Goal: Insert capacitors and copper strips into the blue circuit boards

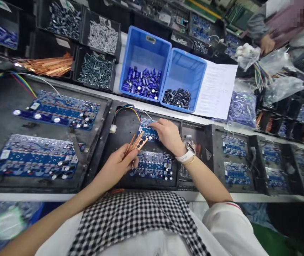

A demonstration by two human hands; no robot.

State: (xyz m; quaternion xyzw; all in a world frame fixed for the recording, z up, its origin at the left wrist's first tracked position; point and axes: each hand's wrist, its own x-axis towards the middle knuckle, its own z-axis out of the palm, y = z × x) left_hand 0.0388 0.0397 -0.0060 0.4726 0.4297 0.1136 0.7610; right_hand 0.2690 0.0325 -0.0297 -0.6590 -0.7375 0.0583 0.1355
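Working over the black tray (pixel 122 133) at the frame's centre calls for keeping both palms off the lower circuit board (pixel 154 165), just below centre. The left hand (pixel 121 160), left of centre, is closed in a pinch and best kept low and steady. The right hand (pixel 169 137), right of centre, brings its fingertips down to the upper circuit board (pixel 152 134) at mid-frame; whether they pinch anything I cannot tell, but light, even pressure seems wise. Between left thumb and fingers, copper strips (pixel 136 144) fan out; a gentle hold should avoid bending them.
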